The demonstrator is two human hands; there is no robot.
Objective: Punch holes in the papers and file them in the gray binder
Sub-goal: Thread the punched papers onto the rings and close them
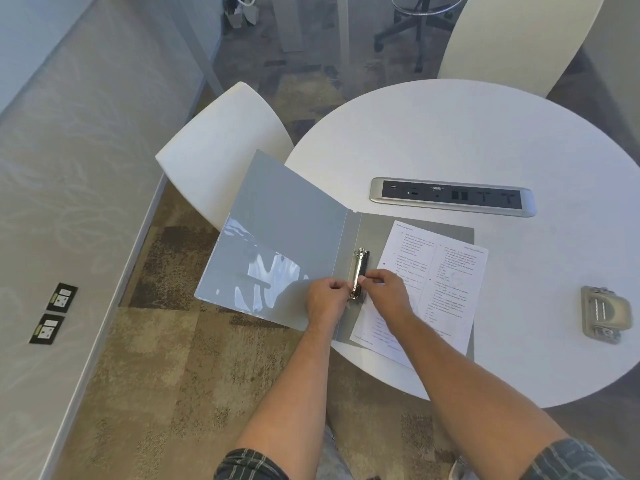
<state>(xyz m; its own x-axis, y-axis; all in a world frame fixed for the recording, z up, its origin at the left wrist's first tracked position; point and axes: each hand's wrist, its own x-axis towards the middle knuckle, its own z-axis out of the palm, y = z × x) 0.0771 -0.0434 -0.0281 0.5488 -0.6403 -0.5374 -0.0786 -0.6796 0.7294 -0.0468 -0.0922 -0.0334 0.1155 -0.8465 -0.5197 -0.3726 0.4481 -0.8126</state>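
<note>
Leftmost, gray binder (287, 244): lying open, its front cover overhanging the edge of the round white table (450, 140) above a white chair (221, 147); stiff board with a glossy, likely slippery inner pocket, best lifted by the spine. Left hand (325, 299): fingers curling in, pinching at the ring mechanism (360, 273). Ring mechanism: small metal part, rigid and probably springy, to be taken at the rings themselves. Right hand (386, 289): fingertips pinching the same rings from the other side, wrist resting over the papers (440, 292). Papers: printed sheets lying on the binder's back cover, light and floppy, easily creased. Power strip (452, 199): sitting beyond the binder. Hole punch (604, 315): standing well apart at the right
</note>
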